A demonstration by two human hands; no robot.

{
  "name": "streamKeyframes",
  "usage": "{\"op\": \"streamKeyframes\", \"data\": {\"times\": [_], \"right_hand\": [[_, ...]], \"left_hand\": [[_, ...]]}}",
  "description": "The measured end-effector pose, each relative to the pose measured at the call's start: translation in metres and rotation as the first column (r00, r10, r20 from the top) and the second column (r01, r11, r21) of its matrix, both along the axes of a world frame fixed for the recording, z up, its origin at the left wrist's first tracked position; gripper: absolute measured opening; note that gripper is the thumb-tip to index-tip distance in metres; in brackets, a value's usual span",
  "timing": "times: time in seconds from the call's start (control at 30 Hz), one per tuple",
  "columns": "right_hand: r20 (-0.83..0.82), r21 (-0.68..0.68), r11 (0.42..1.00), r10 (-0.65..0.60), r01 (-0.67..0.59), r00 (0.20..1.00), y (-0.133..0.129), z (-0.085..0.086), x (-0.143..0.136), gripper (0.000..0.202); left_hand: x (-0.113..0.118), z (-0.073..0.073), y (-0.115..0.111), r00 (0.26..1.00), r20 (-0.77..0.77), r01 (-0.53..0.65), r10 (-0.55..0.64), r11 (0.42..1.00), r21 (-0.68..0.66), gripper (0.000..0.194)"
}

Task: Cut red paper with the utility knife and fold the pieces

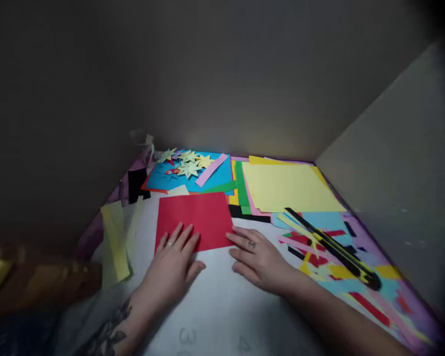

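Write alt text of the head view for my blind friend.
A left hand lies on a red sheet; a right hand touches its right edge. Beyond are paper stars and yellow sheets; a cutter lies on scraps at right.

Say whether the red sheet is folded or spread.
Spread: the red sheet lies flat, no fold showing, the left hand on it.

I wear the one camera on my head. It looks forward and down, over my own arms (330, 306), at the counter (411, 289). My left grip (172, 262) and right grip (259, 257) are near, a bit below the middle. The view is wide, so it also sees the wall (244, 74) ahead and the side wall (400, 173) on the right. Its top right corner is black.
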State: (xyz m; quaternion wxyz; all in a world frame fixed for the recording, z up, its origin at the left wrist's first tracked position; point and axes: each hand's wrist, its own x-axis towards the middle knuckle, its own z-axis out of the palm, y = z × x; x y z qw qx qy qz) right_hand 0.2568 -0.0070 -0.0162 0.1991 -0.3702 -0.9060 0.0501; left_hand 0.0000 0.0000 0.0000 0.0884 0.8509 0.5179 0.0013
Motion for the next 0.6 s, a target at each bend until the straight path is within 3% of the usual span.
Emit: {"op": "streamKeyframes", "data": {"times": [0.17,0.43,0.6], "right_hand": [[0.059,0.003,0.998,-0.057,0.057,0.997,0.001,-0.002,-0.003,0.036],[-0.133,0.152,0.987,-0.030,0.050,0.991,0.000,0.001,-0.002,0.032],[-0.130,0.191,0.976,-0.080,0.104,0.988,-0.003,0.005,-0.010,0.040]], "left_hand": [[0.003,-0.001,0.002,1.000,0.024,0.009,-0.010,0.999,0.039,0.056],[-0.014,-0.004,0.004,0.989,0.151,-0.052,-0.004,0.930,0.365,0.031],[-0.007,-0.002,-0.004,0.984,0.159,0.008,-0.085,0.903,0.430,0.027]]}}
